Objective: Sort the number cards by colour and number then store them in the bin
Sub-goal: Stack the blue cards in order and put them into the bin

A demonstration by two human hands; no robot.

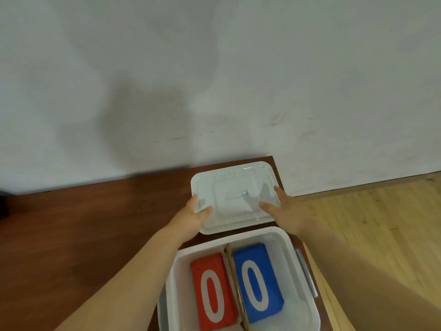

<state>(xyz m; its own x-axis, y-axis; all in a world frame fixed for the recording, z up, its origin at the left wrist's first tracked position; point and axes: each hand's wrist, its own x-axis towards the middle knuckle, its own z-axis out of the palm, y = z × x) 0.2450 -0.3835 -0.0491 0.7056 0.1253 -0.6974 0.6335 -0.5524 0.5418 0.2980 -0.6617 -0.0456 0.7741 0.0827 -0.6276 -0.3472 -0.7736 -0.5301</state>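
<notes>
A white plastic bin [292, 263] stands open at the near right of the table. Inside it lie a red card stack [212, 295] on the left and a blue card stack [256, 280] on the right, each with a white 0 on top. A thin wooden divider [235, 278] stands between the two stacks. Just beyond the bin is the white lid [235, 195]. My left hand [194, 215] grips the lid's left edge, thumb on top. My right hand [286, 209] grips its right edge the same way.
The brown wooden table [95, 223] stretches to the left, and its right edge runs close beside the bin. A white wall [214, 80] stands right behind the table. Light wooden floor [381, 223] lies to the right.
</notes>
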